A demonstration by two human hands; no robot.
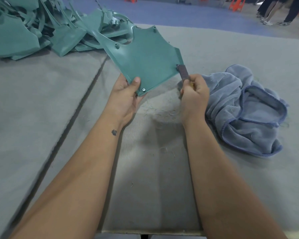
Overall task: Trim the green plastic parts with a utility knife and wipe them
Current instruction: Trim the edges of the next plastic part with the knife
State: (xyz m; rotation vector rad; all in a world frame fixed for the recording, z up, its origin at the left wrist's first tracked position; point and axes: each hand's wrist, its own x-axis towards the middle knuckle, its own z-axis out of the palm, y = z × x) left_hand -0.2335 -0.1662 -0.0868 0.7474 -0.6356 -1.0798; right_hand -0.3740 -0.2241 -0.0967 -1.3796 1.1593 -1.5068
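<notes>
From the head view, I have the green plastic part (145, 61) lifted off the table (41, 109), tilted with its broad face toward me, out at about twelve o'clock from my chest. My left hand (126, 95) holds its near lower corner, thumb pressed on the face just beside a small screw boss, the other fingers behind the panel where I cannot see them. I judge it to be light and fairly stiff: a thin moulded sheet that holds its shape from one corner, though it would likely flex if I pushed hard against a far edge. The face looks smooth, so a corner pinch near the raised rim seems the safest hold.

My right hand (194, 94) is curled round the handle of the utility knife (183, 73), fist closed, blade end pointing up toward eleven o'clock and meeting the part's lower right edge at about three o'clock on the panel. Both forearms reach forward, wrists nearly level, the left palm turned inward.

A crumpled blue cloth (248, 109) lies on the table at three o'clock from my right hand, just beside it. A pile of green parts (33, 31) sits at ten o'clock, well apart. Fine shavings (162, 111) lie below my hands.
</notes>
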